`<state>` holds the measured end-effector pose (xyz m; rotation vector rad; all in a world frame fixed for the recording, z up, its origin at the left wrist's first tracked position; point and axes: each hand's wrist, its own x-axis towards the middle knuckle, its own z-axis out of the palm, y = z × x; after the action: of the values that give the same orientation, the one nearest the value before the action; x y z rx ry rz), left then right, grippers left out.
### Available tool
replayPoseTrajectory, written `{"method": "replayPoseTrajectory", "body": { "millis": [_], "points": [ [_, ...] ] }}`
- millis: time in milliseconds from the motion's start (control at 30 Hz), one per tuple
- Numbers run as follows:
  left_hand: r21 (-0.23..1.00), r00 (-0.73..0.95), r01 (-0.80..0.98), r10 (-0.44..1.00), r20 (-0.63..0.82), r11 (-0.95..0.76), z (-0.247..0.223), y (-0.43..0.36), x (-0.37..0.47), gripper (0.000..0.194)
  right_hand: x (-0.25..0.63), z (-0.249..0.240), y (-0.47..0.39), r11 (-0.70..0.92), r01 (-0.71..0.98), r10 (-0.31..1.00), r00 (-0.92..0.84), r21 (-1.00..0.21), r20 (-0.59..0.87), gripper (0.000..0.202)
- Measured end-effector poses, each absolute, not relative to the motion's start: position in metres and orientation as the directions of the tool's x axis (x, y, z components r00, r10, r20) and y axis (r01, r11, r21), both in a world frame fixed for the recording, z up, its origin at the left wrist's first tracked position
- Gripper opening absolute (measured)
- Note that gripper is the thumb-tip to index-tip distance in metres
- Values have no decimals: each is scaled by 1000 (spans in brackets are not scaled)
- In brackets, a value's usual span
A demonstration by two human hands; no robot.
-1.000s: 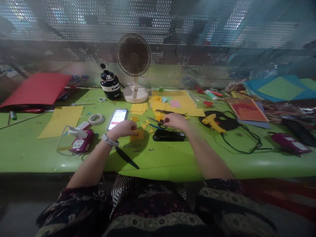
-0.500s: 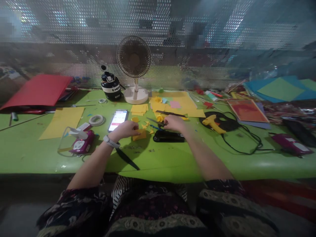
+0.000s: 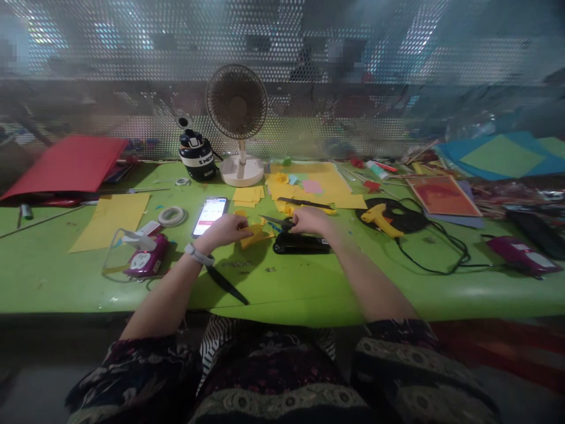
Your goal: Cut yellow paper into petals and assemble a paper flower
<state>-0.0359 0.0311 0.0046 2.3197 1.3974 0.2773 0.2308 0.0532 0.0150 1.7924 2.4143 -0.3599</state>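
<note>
My left hand (image 3: 226,229), with a pale watch on its wrist, pinches a small piece of yellow paper (image 3: 251,237). In my right hand (image 3: 309,220) is a pair of scissors (image 3: 278,221), its dark blades pointing left toward the paper. Just below the right hand lies a black stapler (image 3: 300,243). Yellow paper scraps lie between the hands, partly hidden. Beyond them are a stack of yellow paper squares (image 3: 248,195) and a black-and-yellow cutter-like tool (image 3: 306,204). A lit phone (image 3: 210,215) lies just behind the left hand.
A yellow glue gun (image 3: 383,221) with a black cord rests on a dark round mat at right. A fan (image 3: 242,171) and a black bottle (image 3: 197,159) stand at the back. A tape roll (image 3: 172,216) and a purple power strip (image 3: 148,259) are at left.
The scissors have moved up and their blades now point at the yellow paper. The paper in my left hand is tilted up more. Both arms are nearly where they were.
</note>
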Motion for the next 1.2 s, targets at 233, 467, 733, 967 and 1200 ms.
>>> {"method": "replayPoseTrajectory", "body": {
  "millis": [233, 467, 733, 967, 1200],
  "points": [
    [780, 301, 606, 953, -42, -157, 1, 35, -37, 26, 237, 25, 53, 152, 826, 958, -258, -543, -125, 18],
    [911, 277, 410, 958, -78, -45, -5, 37, -34, 26, 235, 31, 49, 122, 595, 935, -336, -795, -108, 25],
    [964, 253, 262, 961, -114, 45, -10, 40, -27, 25, 227, 26, 46, -31, 335, 903, -395, -942, -170, 35],
    [987, 296, 154, 951, -86, 41, -21, 45, -26, 35, 219, 29, 36, -126, 80, 842, -519, -989, -150, 28],
    [994, 318, 87, 944, -86, 61, -13, 47, -33, 41, 204, 31, 31, -216, -77, 852, -502, -973, -149, 23]
  ]
}}
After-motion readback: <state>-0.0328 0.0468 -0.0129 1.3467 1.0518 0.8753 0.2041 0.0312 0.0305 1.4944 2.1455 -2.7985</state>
